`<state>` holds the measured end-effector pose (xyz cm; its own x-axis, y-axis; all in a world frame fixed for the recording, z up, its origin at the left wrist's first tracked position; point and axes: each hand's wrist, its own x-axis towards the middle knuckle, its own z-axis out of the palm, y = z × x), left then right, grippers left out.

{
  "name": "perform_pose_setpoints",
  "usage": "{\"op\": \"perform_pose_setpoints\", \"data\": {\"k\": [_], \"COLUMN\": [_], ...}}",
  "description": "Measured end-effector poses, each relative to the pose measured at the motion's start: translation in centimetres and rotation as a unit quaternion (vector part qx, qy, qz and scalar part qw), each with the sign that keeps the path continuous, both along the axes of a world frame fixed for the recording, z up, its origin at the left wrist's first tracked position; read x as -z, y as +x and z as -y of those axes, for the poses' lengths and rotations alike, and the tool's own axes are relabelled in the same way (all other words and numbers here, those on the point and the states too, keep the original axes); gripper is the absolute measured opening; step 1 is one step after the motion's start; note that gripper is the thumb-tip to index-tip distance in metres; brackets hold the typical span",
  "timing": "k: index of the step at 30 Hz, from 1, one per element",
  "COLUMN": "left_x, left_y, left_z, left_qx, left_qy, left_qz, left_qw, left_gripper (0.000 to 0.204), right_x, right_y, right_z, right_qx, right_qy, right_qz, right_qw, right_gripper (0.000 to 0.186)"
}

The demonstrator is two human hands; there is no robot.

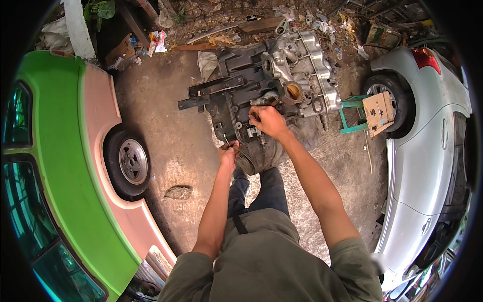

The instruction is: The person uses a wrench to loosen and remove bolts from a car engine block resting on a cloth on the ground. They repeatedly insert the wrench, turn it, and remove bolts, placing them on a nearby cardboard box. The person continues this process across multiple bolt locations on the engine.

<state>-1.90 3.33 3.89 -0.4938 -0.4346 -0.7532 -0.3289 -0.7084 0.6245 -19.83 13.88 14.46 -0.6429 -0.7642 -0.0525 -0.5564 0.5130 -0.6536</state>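
A large engine (254, 58) stands in front of me, with a dark block on the left and bare silvery castings (318, 63) on the right. My left hand (229, 152) is at the block's near left corner, its fingers closed round a slim metal tool that looks like a wrench (226, 137). The tool's far end points up toward the dark metal. Over the near middle of the block, my right hand (270, 122) is closed, fingertips pinched together at the engine's surface. Whatever may be in that pinch is hidden. A round brownish opening (293, 91) lies just beyond this hand.
On the right, a green stool (352, 115) carries a cardboard sheet (380, 111) with small dark parts on it. A silver car (427, 166) flanks the right side, a green and pink car (60, 136) the left. Litter and wooden planks (259, 25) lie beyond the engine.
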Motion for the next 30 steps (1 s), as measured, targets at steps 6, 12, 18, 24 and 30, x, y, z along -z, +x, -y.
{"op": "perform_pose_setpoints", "data": {"k": [6, 12, 18, 24, 30], "left_x": [-2.7, -3.1, -2.8, -3.0, -2.9], "left_y": [0.3, -1.7, -3.0, -3.4, -2.6], "left_z": [-0.5, -3.0, -4.2, -4.5, -4.1], "left_qx": [0.048, 0.044, -0.016, -0.045, -0.04], "left_qy": [-0.12, -0.255, -0.298, -0.306, -0.296], "left_qz": [0.039, 0.11, 0.148, 0.181, 0.162], "left_qw": [0.991, 0.96, 0.943, 0.933, 0.941], "left_gripper": [0.023, 0.033, 0.025, 0.03, 0.043], "right_x": [-0.2, -0.4, -0.5, -0.3, -0.6], "right_y": [-0.1, 0.0, 0.2, 0.3, 0.1], "right_z": [-0.1, 0.0, 0.0, 0.2, 0.2], "right_qx": [-0.001, 0.0, 0.017, 0.015, 0.017], "right_qy": [0.015, 0.007, 0.015, 0.008, 0.021], "right_qz": [0.007, 0.0, 0.013, 0.003, 0.005], "right_qw": [1.0, 1.0, 1.0, 1.0, 1.0], "right_gripper": [0.023, 0.022, 0.021, 0.022, 0.023]}}
